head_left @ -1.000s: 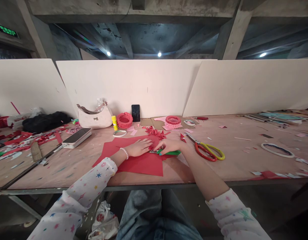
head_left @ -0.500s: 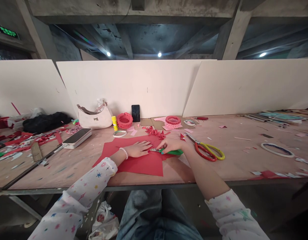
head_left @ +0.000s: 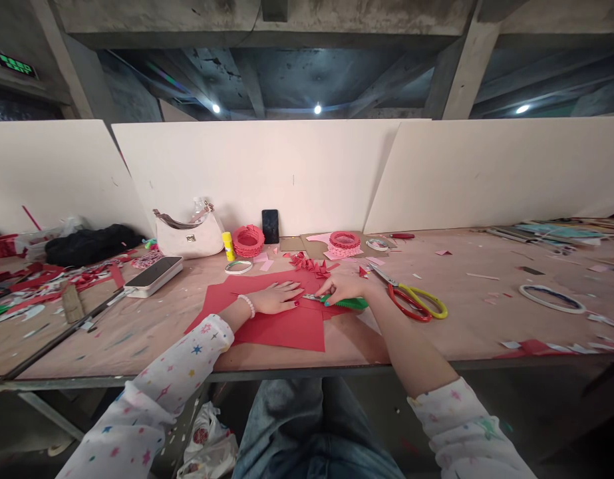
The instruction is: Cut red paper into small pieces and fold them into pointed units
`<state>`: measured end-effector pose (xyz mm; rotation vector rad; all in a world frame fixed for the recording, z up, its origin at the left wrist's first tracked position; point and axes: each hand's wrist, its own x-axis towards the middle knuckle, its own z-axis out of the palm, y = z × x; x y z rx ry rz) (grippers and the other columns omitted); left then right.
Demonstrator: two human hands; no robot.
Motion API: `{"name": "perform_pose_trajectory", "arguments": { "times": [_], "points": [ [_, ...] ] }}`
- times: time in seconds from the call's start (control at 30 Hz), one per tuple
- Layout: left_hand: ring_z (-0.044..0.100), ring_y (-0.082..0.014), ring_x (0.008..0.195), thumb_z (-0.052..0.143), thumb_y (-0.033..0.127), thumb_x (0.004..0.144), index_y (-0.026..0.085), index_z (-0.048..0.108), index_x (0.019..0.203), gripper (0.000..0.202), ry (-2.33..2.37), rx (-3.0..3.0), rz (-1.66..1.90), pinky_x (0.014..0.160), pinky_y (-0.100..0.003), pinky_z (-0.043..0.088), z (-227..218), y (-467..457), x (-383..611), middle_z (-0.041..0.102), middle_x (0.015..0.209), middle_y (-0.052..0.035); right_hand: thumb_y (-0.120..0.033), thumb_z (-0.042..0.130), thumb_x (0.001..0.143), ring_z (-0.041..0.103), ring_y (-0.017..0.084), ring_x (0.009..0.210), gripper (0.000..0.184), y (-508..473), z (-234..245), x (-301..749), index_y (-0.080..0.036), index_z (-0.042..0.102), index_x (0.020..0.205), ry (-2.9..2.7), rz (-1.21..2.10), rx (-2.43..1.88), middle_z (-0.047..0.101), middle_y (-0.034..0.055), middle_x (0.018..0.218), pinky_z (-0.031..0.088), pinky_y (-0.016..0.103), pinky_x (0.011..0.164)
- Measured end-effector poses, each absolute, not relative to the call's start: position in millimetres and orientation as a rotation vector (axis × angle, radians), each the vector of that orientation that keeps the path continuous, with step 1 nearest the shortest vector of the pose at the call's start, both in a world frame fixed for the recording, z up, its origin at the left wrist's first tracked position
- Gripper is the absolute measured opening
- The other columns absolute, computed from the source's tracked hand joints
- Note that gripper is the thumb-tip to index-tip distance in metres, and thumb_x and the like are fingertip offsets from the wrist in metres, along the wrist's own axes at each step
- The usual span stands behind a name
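Left hand (head_left: 275,297) lying flat open on the red paper (head_left: 281,329), right hand (head_left: 345,287) pinching a green utility knife (head_left: 349,303), blade tip too small to make out

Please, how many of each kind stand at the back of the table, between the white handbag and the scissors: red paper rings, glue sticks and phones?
Red paper rings: 2
Yellow glue stick: 1
Black phone: 1
Total: 4

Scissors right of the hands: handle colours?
Metal-bladed scissors: one red, one yellow handle loop; clearest in the head view.
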<state>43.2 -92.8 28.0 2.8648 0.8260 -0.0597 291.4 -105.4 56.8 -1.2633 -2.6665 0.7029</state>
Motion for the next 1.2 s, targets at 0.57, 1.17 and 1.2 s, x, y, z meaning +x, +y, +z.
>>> {"name": "perform_pose_trajectory", "arguments": {
  "times": [0.57, 1.17, 1.2],
  "points": [
    [0.006, -0.0211, 0.127, 0.018, 0.050, 0.085, 0.024, 0.014, 0.133, 0.055, 0.830, 2.862, -0.056, 0.102, -0.041, 0.009, 23.9, -89.1, 42.5, 0.012, 0.139, -0.0041, -0.032, 0.062, 0.057, 0.050, 0.015, 0.066, 0.043, -100.1, 52.8, 296.0, -0.018, 0.064, 0.098, -2.662, 0.627, -1.335, 0.066, 0.0041, 0.080, 0.036, 0.022, 0.056],
    [0.019, -0.0161, 0.125, 0.029, 0.041, 0.086, 0.029, 0.037, 0.124, 0.041, 0.676, 2.676, 0.098, 0.103, -0.031, 0.016, 41.3, -92.7, 35.6, 0.026, 0.135, 0.0034, -0.019, 0.057, 0.063, 0.053, 0.017, 0.077, 0.038, -107.8, 56.4, 287.6, -0.020, 0.063, 0.100, -2.657, 0.673, -1.246, 0.064, 0.0036, 0.093, 0.038, 0.023, 0.063],
    [0.021, -0.0147, 0.124, 0.026, 0.040, 0.087, 0.028, 0.040, 0.122, 0.039, 0.675, 2.654, 0.127, 0.103, -0.029, 0.017, 40.5, -91.8, 35.2, 0.028, 0.134, 0.0038, -0.018, 0.057, 0.063, 0.053, 0.017, 0.077, 0.037, -109.6, 57.4, 285.3, -0.018, 0.063, 0.099, -2.642, 0.687, -1.236, 0.064, 0.0042, 0.092, 0.038, 0.023, 0.063]
  ]
}}
